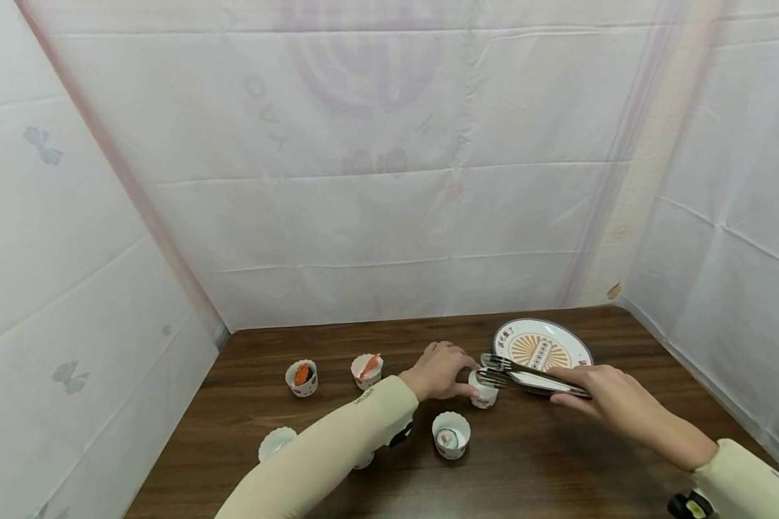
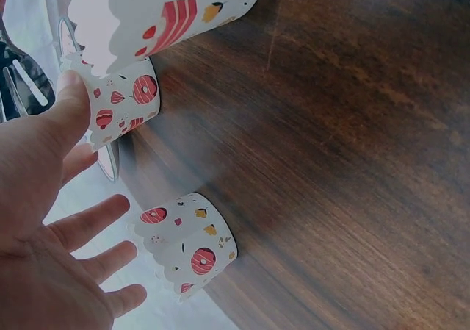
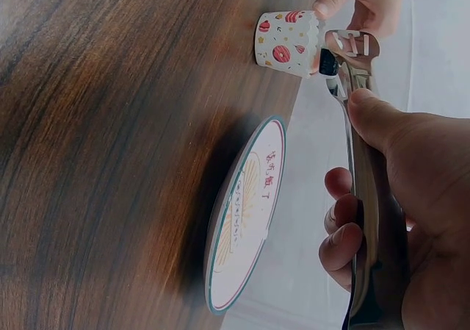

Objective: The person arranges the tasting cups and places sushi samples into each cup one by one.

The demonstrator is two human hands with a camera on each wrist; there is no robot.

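My left hand (image 1: 440,369) pinches the rim of a white paper cup (image 1: 483,395) printed with red donuts, its thumb and forefinger at the edge. In the left wrist view the other fingers (image 2: 103,260) are spread away from that cup. Metal serving tongs (image 1: 535,376) with slotted, fork-like ends are held in my right hand (image 1: 613,404). Their tips are over the cup's mouth. In the right wrist view a small dark piece (image 3: 328,62) shows between the tong tips at the rim; its kind is unclear. Behind the tongs lies a round white plate (image 1: 511,336) with a sunburst pattern.
A paper cup with a sushi roll (image 1: 451,437) stands nearer me. Farther left are cups with orange-topped sushi (image 1: 304,375) and a red-orange topped piece (image 1: 368,367). Another cup (image 1: 274,440) is partly behind my left sleeve. White sheets (image 1: 389,216) enclose the brown table (image 1: 545,476).
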